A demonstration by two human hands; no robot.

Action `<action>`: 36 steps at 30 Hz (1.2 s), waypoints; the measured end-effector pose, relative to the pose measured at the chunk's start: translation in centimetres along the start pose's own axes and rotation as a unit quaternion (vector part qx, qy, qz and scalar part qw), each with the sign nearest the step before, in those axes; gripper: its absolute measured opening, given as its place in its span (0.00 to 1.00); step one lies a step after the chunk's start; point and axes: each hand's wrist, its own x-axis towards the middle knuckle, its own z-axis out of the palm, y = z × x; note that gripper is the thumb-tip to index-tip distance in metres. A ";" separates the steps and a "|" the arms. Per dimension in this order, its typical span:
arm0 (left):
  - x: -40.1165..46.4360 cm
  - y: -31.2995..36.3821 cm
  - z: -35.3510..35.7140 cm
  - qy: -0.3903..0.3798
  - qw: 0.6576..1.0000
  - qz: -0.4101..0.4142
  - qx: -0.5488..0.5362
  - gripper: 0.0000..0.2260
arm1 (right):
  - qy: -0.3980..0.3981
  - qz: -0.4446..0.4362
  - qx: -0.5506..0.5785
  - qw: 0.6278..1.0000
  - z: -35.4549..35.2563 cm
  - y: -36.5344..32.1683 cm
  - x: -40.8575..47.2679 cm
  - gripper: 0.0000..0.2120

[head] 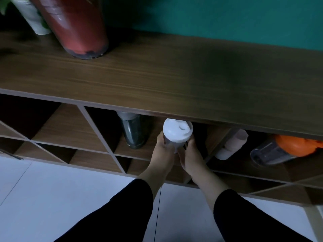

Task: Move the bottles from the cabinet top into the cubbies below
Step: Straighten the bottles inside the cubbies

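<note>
A clear bottle with a white lid (177, 131) sits at the mouth of a diagonal cubby, just under the edge of the wooden cabinet top (157, 75). My left hand (163, 151) grips its left side and my right hand (189, 156) grips its right side. In the same cubby, to the left, leans a dark green bottle with a grey cap (134, 130). The cubby to the right holds a pale pink bottle (230, 145) and a clear bottle with an orange lid (283, 149), both lying tilted.
A red-brown plant pot (78, 27) and a white pot (33, 16) stand at the cabinet top's far left, against a teal wall. Several diagonal cubbies to the left (57, 126) hold nothing. White floor tiles (61, 198) lie in front.
</note>
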 end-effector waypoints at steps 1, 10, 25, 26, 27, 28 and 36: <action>0.3 0.0 -0.3 0.003 1.000 0.007 0.004 0.30 | -0.018 -0.001 0.020 1.000 0.0 -0.1 -0.3 0.20; 1.5 0.0 -1.5 0.049 0.998 0.015 0.042 0.29 | -0.045 -0.016 -0.003 0.999 0.3 0.7 -0.5 0.31; 0.6 -1.0 -2.0 0.099 0.986 0.027 0.129 0.19 | -0.069 -0.017 -0.074 0.995 0.5 0.5 -1.6 0.34; 0.5 -1.4 -2.2 0.137 0.980 0.016 0.144 0.16 | -0.081 -0.007 -0.084 0.993 0.2 0.4 -2.3 0.33; 0.4 -1.8 -2.4 0.159 0.975 -0.002 0.153 0.14 | -0.094 0.005 -0.095 0.991 -0.2 0.3 -3.0 0.32; 0.1 -2.2 -2.5 0.164 0.973 -0.022 0.158 0.12 | -0.106 0.014 -0.109 0.988 -0.7 0.3 -3.7 0.29; -5.6 -4.0 3.4 -0.045 0.907 0.125 0.400 0.14 | -0.183 0.083 -0.318 0.926 -8.9 5.0 -6.5 0.13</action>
